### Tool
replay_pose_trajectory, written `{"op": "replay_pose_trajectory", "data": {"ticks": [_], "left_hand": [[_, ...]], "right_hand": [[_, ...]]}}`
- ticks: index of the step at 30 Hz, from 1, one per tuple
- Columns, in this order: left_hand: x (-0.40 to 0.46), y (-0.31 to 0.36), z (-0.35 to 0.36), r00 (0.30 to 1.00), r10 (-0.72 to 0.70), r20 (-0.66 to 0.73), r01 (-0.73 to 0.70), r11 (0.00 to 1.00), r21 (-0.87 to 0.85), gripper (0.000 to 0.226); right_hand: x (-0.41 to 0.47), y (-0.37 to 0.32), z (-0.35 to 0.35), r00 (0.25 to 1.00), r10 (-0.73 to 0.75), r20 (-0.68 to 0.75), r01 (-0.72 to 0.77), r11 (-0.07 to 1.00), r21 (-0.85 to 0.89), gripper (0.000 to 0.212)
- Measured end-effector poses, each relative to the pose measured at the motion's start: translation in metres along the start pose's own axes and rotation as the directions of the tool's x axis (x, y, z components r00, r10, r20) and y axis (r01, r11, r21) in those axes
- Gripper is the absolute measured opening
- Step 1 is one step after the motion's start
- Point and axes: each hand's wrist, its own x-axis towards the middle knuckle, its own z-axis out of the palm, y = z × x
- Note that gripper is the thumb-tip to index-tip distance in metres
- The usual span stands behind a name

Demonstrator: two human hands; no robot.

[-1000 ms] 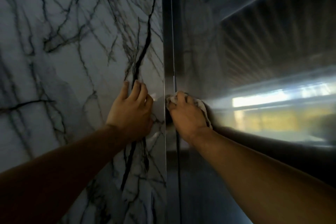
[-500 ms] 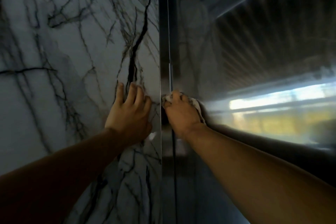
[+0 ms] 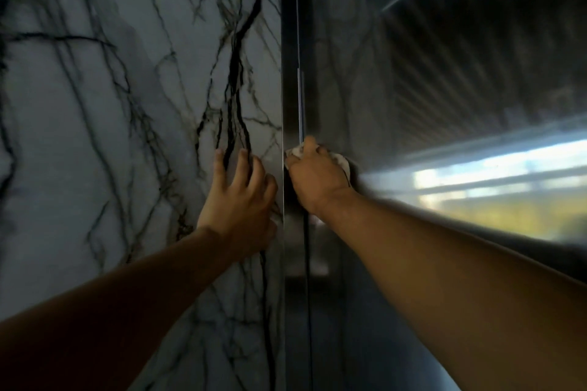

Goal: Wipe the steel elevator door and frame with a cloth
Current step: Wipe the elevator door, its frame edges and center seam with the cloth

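The left hand rests with spread fingers on the marble wall. At its 3 o'clock, the right hand grips the bunched cloth against the steel frame. The cloth looks soft and light, best held bunched in the palm. The door lies beyond.

Cloth: mostly lying hidden under the right hand; only pale edges are showing above the knuckles and at the right side.
Right fingertips: curling out of sight against the steel frame.
Left hand: thumb is hiding behind the palm.
Both forearms: running off the lower edge.
Marble wall: being cut off at left, top and bottom.
Steel door: reflections are smearing into blurred bright bands; what they mirror cannot be told.
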Motion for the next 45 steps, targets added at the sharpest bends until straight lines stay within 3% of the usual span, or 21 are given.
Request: {"op": "replay_pose_trajectory", "data": {"ticks": [10, 16, 27, 37, 45], "left_hand": [[-0.017, 0.016, 0.011, 0.997, -0.061, -0.054, 0.062, 0.998, 0.030, 0.075], [-0.027, 0.031, 0.020, 0.993, -0.104, -0.051, 0.106, 0.994, 0.038, 0.084], [-0.068, 0.054, 0.020, 0.998, -0.055, 0.037, 0.051, 0.993, 0.106, 0.087], [-0.102, 0.064, 0.013, 0.995, -0.004, 0.095, 0.000, 0.999, 0.048, 0.082], [-0.126, 0.070, 0.022, 0.997, 0.029, 0.073, -0.033, 0.998, 0.051, 0.082]], "right_hand": [[-0.019, -0.009, 0.010, 1.000, 0.015, -0.018, -0.015, 1.000, 0.003, 0.056], [-0.040, -0.012, 0.019, 1.000, 0.013, -0.015, -0.012, 0.996, 0.092, 0.053], [-0.093, -0.032, 0.042, 1.000, 0.018, -0.018, -0.016, 0.991, 0.130, 0.056], [-0.148, -0.045, 0.054, 0.999, -0.017, 0.036, 0.012, 0.992, 0.128, 0.062], [-0.184, -0.056, 0.065, 0.996, -0.054, 0.075, 0.048, 0.995, 0.085, 0.060]]}}
